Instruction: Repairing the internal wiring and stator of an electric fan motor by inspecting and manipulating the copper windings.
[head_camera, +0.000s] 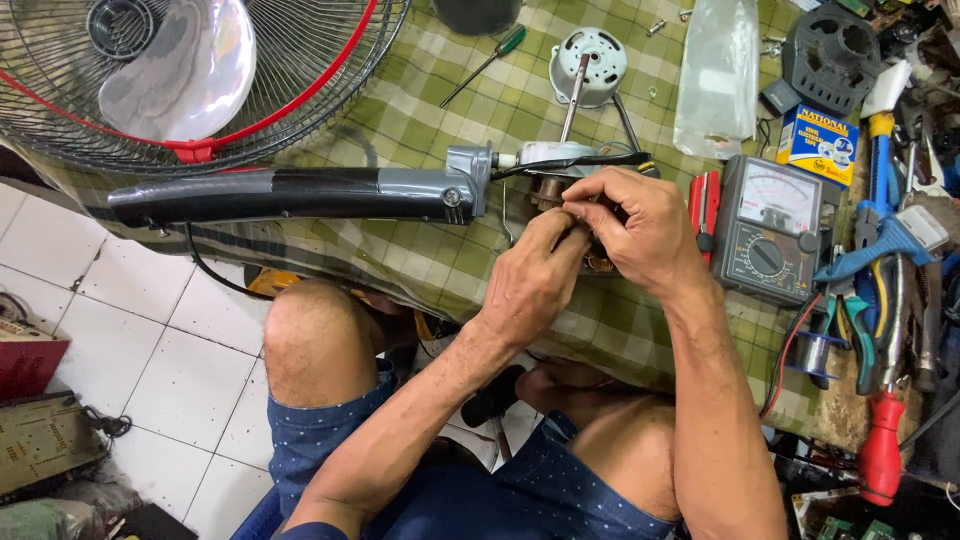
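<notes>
While both hands crowd the same spot, I see the left hand (535, 275) and the right hand (635, 230) pinched together on a small part of the fan motor assembly (548, 190) at the table edge, with thin wires (600, 262) just under the fingers; what exactly each pinch grips I cannot tell. I judge the wires soft and fragile, the grey neck (460, 185) stiff and heavier, the better place to grip. The assembly sits at twelve o'clock from the left hand. The multimeter (770, 230) lies at three o'clock, the fan guard (180, 80) at ten.
</notes>
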